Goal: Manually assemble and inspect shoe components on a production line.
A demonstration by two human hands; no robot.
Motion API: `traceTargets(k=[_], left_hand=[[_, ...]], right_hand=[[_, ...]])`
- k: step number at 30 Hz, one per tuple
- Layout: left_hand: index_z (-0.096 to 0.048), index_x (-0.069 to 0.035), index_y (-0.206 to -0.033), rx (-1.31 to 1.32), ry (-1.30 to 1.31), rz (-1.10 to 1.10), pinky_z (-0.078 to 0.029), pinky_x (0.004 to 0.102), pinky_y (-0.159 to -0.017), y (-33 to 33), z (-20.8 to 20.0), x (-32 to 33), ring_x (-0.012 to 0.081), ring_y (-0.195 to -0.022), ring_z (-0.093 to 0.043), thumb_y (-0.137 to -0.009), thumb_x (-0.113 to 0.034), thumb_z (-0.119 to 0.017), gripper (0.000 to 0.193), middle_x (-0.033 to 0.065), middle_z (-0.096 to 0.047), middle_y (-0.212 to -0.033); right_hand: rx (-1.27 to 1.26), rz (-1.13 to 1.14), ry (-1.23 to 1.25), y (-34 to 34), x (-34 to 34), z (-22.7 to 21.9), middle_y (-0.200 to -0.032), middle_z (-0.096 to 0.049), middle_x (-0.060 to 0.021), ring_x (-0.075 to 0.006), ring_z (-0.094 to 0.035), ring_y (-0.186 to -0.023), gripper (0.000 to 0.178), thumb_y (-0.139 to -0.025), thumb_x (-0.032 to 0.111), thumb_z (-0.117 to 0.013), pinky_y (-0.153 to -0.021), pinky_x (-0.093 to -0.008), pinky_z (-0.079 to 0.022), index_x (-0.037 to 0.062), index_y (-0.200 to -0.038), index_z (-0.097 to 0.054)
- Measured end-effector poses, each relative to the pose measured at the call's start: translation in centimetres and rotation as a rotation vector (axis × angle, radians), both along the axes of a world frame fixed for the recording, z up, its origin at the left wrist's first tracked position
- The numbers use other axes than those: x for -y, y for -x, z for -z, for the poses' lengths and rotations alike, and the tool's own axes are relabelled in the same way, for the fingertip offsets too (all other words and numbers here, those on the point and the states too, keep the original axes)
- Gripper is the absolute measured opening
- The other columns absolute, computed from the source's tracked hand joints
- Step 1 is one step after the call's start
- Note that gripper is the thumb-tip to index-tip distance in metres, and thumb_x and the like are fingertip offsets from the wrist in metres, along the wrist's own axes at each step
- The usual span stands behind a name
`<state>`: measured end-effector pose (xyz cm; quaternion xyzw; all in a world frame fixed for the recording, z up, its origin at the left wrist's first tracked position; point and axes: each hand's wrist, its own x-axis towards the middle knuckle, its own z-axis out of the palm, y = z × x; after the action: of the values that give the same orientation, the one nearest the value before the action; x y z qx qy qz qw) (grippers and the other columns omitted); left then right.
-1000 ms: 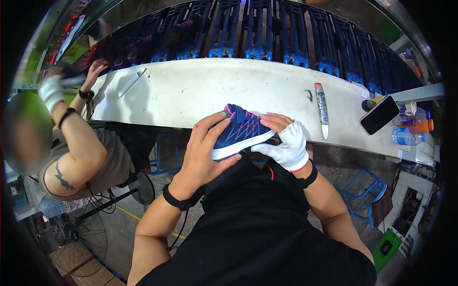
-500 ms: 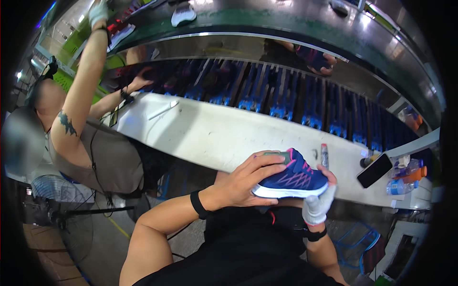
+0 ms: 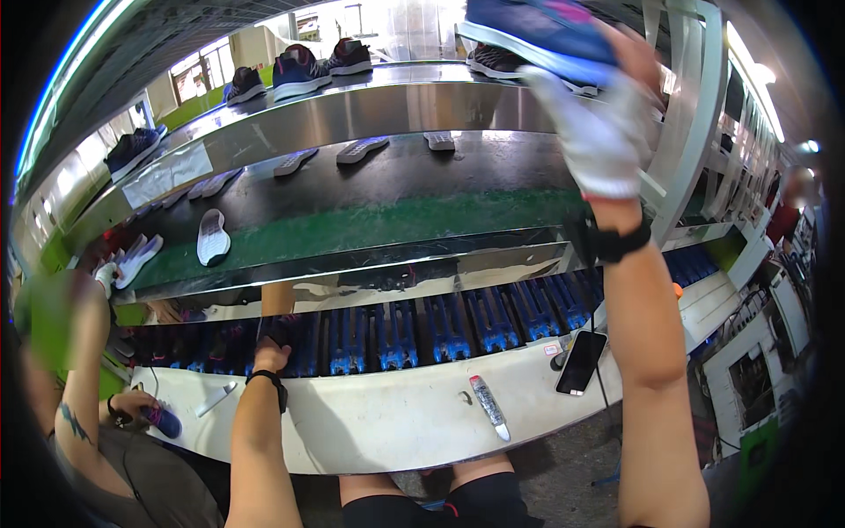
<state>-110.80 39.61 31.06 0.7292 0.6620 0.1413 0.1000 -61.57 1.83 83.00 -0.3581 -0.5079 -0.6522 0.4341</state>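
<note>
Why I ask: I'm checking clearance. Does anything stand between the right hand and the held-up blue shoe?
Only the white glove partly covering the right hand, which holds the blue shoe. A dark shoe stands behind.

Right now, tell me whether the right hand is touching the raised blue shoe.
Touching: the head view shows the gloved right hand gripping the blue shoe, with bare fingers against one end, though both are blurred.

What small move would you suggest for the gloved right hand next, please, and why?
I would probably lower the blue shoe onto the upper shelf: the gloved right hand holds it raised at that shelf, where dark shoes stand.
</note>
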Motion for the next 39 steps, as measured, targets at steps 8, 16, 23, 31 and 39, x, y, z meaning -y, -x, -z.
traceTargets(k=[8, 16, 23, 31, 39], left_hand=[[-0.058, -0.004, -0.137, 0.038, -0.05, 0.112, -0.059, 0.0585, -0.099, -1.4, -3.9, 2.2, 0.0518, -0.113, -0.075, -0.105, -0.056, -0.064, 0.062, 0.0319, -0.078, -0.117], [-0.074, -0.001, -0.098, 0.658, 0.358, 0.285, -0.05, 0.0316, -0.068, 0.7, -10.4, 19.9, 0.0108, -0.078, -0.06, -0.107, -0.03, -0.074, 0.031, -0.0003, -0.066, -0.084], [-0.078, -0.003, -0.106, 0.277, -0.203, 0.379, -0.057, 0.058, -0.092, 2.0, -10.1, 30.1, 0.0474, -0.103, -0.072, -0.094, -0.019, -0.076, 0.02, 0.0247, -0.078, -0.103], [-0.056, -0.012, -0.159, -0.153, -0.005, 0.783, -0.059, 0.0514, -0.092, -8.6, -11.5, 30.5, 0.0406, -0.109, -0.074, -0.103, -0.023, -0.072, 0.059, 0.0219, -0.075, -0.119], [-0.061, -0.01, -0.154, 0.76, -0.207, 1.001, -0.061, 0.0478, -0.1, -8.2, -15.7, 40.2, 0.0421, -0.12, -0.073, -0.103, -0.016, -0.079, 0.054, 0.02, -0.073, -0.134]], right_hand=[[-0.067, -0.079, 0.998, 6.0, -10.4, 12.9, -0.113, -0.077, -0.0189, -0.0399, -0.072, -0.11, 0.053, -0.101, 0.056, -0.071, -0.099, -0.0522, -0.056, 0.0101, -0.126, -0.079], [-0.162, -0.196, 1.242, 17.3, -19.0, 18.5, -0.14, -0.075, -0.0201, -0.038, -0.068, -0.134, 0.053, -0.107, 0.051, -0.062, -0.113, -0.0517, -0.053, 0.0072, -0.129, -0.079], [-0.102, -0.24, 1.426, 31.2, -24.6, 16.3, -0.152, -0.069, -0.0218, -0.0398, -0.068, -0.136, 0.068, -0.107, 0.063, -0.054, -0.117, -0.0533, -0.051, 0.0057, -0.136, -0.077], [-0.141, -0.24, 1.551, 29.7, -24.9, 15.9, -0.15, -0.069, -0.0218, -0.0393, -0.064, -0.142, 0.08, -0.103, 0.072, -0.056, -0.121, -0.0484, -0.049, 0.0043, -0.142, -0.073], [0.092, -0.212, 1.362, 30.4, -26.7, 17.9, -0.168, -0.055, -0.0186, -0.038, -0.053, -0.153, 0.076, -0.091, 0.073, -0.069, -0.124, -0.0527, -0.044, 0.0093, -0.133, -0.076]])
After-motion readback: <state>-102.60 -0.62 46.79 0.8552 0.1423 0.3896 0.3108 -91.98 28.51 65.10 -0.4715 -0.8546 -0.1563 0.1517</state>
